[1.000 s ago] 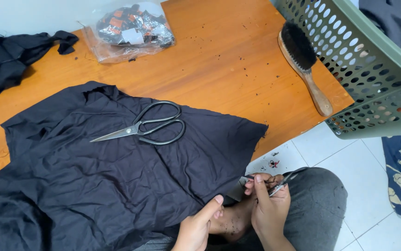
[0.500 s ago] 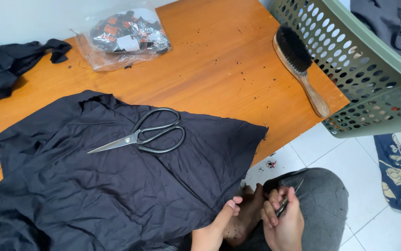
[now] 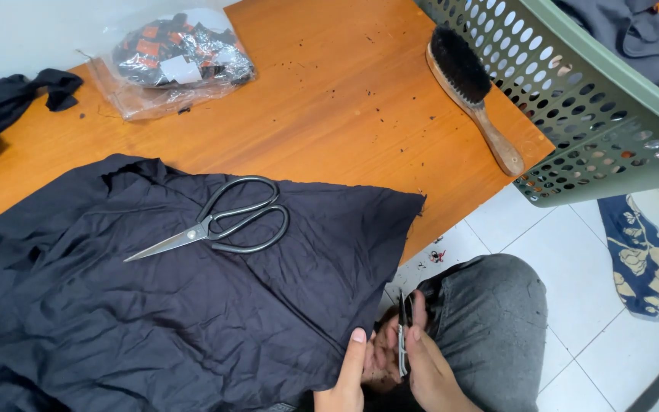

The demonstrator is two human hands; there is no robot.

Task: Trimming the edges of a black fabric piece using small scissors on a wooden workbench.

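A large dark navy cloth (image 3: 161, 320) lies spread over the orange wooden table (image 3: 344, 114), its right corner hanging off the front edge. Big black-handled scissors (image 3: 219, 225) rest on top of it. My left hand (image 3: 348, 374) grips the cloth's lower right edge, fingers pointing up. Right beside it, my right hand (image 3: 430, 365) holds a small thin metal clipper (image 3: 402, 336) upright against that edge, above my grey-trousered knee (image 3: 497, 320).
A wooden brush with black bristles (image 3: 470, 95) lies at the table's right edge beside a green perforated basket (image 3: 573, 107) holding clothes. A clear bag of small dark and orange items (image 3: 173, 61) sits at the back. Black fabric (image 3: 5, 111) lies far left; a blue patterned cloth (image 3: 642, 252) lies on the tiled floor.
Both hands have drawn closer together at the cloth's lower edge. The small clipper has turned from lying sideways to standing upright. The scissors have not moved.
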